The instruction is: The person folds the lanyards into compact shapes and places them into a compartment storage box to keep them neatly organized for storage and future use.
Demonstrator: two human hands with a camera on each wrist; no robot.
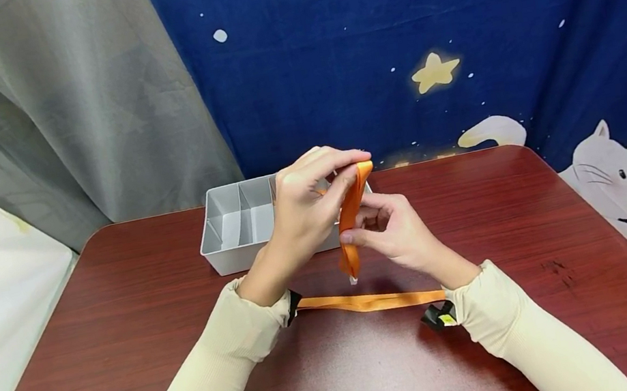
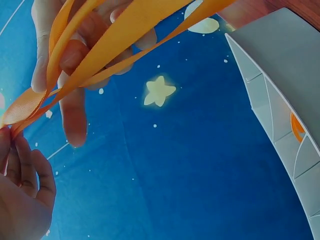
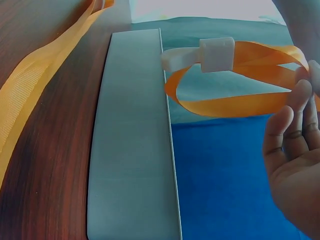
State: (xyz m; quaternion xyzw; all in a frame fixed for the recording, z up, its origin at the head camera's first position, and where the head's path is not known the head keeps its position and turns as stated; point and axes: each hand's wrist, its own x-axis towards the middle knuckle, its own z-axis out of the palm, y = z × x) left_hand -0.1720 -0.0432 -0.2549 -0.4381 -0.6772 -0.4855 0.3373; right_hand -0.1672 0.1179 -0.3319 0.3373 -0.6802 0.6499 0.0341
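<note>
1. We see the left hand (image 1: 306, 207) raised above the table, its fingers curled over the top of an orange ribbon (image 1: 350, 217) and pinching the upper bend of its loop.

2. The right hand (image 1: 397, 230) sits just below and to the right, thumb and fingers closed on the lower part of the same ribbon, so both hands grip it at once.

3. The ribbon is folded into several layers between the two hands; from the left wrist view the strands fan out from a pinch point near the right hand's fingers (image 2: 30, 170).

4. A small white clip (image 3: 216, 54) rides on the loop, seen from the right wrist view, and a short white end hangs beneath the hands in the head view.

5. The rest of the ribbon trails down and lies flat on the table (image 1: 126, 337) between the two cream sleeves (image 1: 233, 347).

6. Just behind the hands stands a grey divided tray (image 1: 231, 226), near the table's far edge.

7. Beyond it hang a blue cloth with stars and a cat (image 1: 447, 28) and a grey curtain (image 1: 56, 107).
</note>
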